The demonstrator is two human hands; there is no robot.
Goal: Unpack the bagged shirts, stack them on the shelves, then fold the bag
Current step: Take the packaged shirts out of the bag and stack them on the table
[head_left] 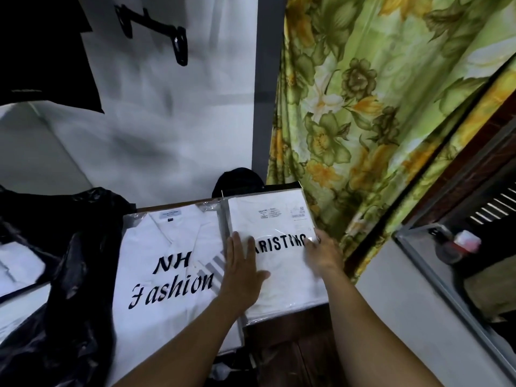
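White wall [167, 121] fills the far side, with a black hanger [156, 32] on it high at the left. A green flowered curtain [363, 107] hangs at the right. Below them a dark wooden shelf [293, 331] carries two clear packs of white shirts, side by side and touching.

The ARISTINO pack [282, 286] is the right one. Its far right corner reaches the curtain, and its near edge juts a little past the shelf's front. Layered plastic edges show along its left side, but you cannot tell how many packs lie under it.

Your left hand [241, 266] lies flat on the left part of this pack, fingers straight and together, pointing far, thumb spread to the right. It covers the first letter of the print.

Your right hand [324, 255] is at the pack's right edge, beside the last letter. It is blurred, so you cannot tell whether it grips the edge or only touches it.

The NH Fashion pack [167, 247] lies to the left, its collar at the far end. A crumpled black bag [69, 275] sits at its left and overlaps its left edge. More white fabric [16, 266] shows at the left edge of view, partly under the bag.

Something black [237, 180] sits behind the packs, against the wall. Near right, a bottle [458, 247] stands on a window ledge.
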